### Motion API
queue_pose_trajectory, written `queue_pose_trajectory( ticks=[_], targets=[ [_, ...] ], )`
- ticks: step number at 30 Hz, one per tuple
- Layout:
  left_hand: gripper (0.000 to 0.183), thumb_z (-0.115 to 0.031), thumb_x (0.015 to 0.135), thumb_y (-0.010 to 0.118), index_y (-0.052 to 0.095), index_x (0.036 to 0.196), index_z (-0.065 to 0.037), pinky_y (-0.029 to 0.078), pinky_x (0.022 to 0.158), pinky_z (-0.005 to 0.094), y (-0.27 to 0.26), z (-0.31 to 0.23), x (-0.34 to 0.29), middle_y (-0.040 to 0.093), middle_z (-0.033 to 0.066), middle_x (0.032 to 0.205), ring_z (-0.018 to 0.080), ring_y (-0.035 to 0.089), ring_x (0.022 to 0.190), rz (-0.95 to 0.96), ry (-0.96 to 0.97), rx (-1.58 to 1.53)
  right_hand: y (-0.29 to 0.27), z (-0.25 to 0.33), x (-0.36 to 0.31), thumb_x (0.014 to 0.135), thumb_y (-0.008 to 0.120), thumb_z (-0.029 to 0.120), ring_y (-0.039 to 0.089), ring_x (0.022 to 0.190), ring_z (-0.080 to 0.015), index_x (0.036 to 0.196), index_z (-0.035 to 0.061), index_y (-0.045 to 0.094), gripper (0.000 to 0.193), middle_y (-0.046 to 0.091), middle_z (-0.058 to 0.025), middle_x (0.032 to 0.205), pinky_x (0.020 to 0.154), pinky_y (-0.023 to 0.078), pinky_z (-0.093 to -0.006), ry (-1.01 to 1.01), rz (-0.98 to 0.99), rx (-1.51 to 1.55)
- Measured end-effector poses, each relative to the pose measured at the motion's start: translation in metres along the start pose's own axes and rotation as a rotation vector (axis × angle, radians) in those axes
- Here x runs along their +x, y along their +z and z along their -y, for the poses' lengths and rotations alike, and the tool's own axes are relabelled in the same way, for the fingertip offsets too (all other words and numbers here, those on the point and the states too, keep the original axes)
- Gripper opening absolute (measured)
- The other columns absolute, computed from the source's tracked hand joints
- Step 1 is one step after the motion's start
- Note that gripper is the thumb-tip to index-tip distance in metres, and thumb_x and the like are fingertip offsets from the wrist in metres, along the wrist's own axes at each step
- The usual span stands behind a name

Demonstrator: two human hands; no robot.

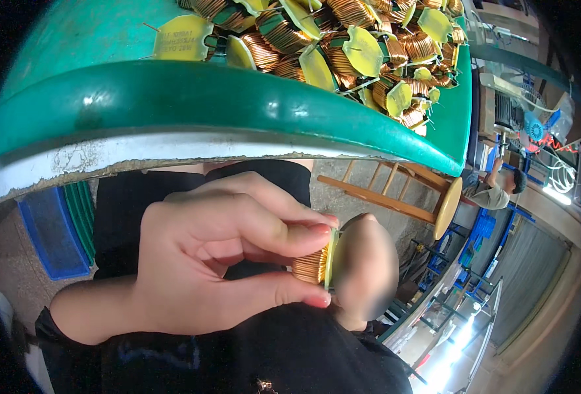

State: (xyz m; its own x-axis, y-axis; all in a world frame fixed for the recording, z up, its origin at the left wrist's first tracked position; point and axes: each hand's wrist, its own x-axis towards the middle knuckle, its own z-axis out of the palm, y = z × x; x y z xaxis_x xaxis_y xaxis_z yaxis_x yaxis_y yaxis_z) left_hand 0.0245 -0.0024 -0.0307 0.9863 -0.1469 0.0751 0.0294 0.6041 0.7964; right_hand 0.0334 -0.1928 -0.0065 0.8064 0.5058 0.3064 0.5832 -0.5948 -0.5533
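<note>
My left hand (211,256) is closed in a pinch around a copper-wound choke coil (311,265). Thumb below and fingertips above grip it. A pale yellow-green plate (331,259) on the coil's side is seen edge-on, facing away from the wrist. Beyond the hand, several similar coils (277,34) with copper windings and yellow plates lie heaped on a green surface (93,29). One yellow plate (182,38) stands out at the heap's left end, a thin wire lead sticking from it. My right hand is out of view.
A thick green rim (172,95) runs across the top, above a worn white edge (80,154). Below it at left stands a blue crate (54,233). A wooden stool (446,207) stands to the right. Farther off are a person (494,194), shelving and machines.
</note>
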Motion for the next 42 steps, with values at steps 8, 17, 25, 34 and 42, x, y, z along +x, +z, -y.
queue_pose_trajectory(
  ticks=[8, 17, 25, 34, 42],
  targets=[
    [0.050, 0.007, 0.052, 0.081, 0.059, 0.094, -0.008, 0.049, 0.077, 0.0296, 0.003, -0.001, 0.001, 0.062, 0.0134, 0.101, 0.0197, 0.059, 0.088, 0.009, 0.012, 0.042, -0.003, -0.006, -0.004, 0.090, 0.045, 0.048, 0.044, 0.057, -0.0222, 0.073, 0.0024, 0.052, 0.049, 0.049, -0.0088, 0.067, 0.055, 0.041, -0.0331, -0.005, 0.005, 0.056],
    [0.049, 0.007, 0.055, 0.079, 0.058, 0.097, -0.007, 0.050, 0.075, 0.0283, 0.002, 0.004, 0.003, 0.060, 0.0148, 0.103, 0.0205, 0.059, 0.088, 0.026, 0.052, 0.062, 0.005, -0.006, -0.001, 0.090, 0.045, 0.048, 0.049, 0.065, -0.0238, 0.077, 0.0026, 0.053, 0.048, 0.053, -0.0099, 0.075, 0.061, 0.043, -0.0349, 0.049, -0.072, 0.098],
    [0.048, 0.006, 0.056, 0.078, 0.057, 0.097, -0.006, 0.050, 0.075, 0.0290, 0.000, 0.006, 0.001, 0.060, 0.0153, 0.102, 0.0221, 0.059, 0.088, 0.016, 0.038, 0.067, 0.003, 0.000, 0.001, 0.091, 0.047, 0.042, 0.047, 0.058, -0.0226, 0.077, 0.0022, 0.054, 0.043, 0.052, -0.0083, 0.071, 0.056, 0.043, -0.0336, -0.007, -0.001, -0.030],
    [0.050, 0.006, 0.055, 0.079, 0.057, 0.098, -0.006, 0.048, 0.076, 0.0289, 0.003, 0.009, 0.001, 0.062, 0.0153, 0.101, 0.0211, 0.058, 0.089, -0.035, 0.015, 0.020, 0.003, 0.004, -0.003, 0.091, 0.048, 0.043, 0.046, 0.055, -0.0220, 0.077, 0.0021, 0.054, 0.043, 0.051, -0.0075, 0.069, 0.053, 0.043, -0.0328, 0.039, -0.001, -0.085],
    [0.051, 0.005, 0.054, 0.080, 0.058, 0.098, -0.007, 0.046, 0.076, 0.0289, 0.000, 0.010, 0.003, 0.062, 0.0150, 0.102, 0.0203, 0.057, 0.087, -0.001, 0.102, 0.081, 0.008, -0.013, -0.011, 0.090, 0.048, 0.045, 0.046, 0.056, -0.0220, 0.077, 0.0022, 0.054, 0.045, 0.052, -0.0075, 0.069, 0.054, 0.043, -0.0333, 0.013, -0.107, 0.076]
  ],
)
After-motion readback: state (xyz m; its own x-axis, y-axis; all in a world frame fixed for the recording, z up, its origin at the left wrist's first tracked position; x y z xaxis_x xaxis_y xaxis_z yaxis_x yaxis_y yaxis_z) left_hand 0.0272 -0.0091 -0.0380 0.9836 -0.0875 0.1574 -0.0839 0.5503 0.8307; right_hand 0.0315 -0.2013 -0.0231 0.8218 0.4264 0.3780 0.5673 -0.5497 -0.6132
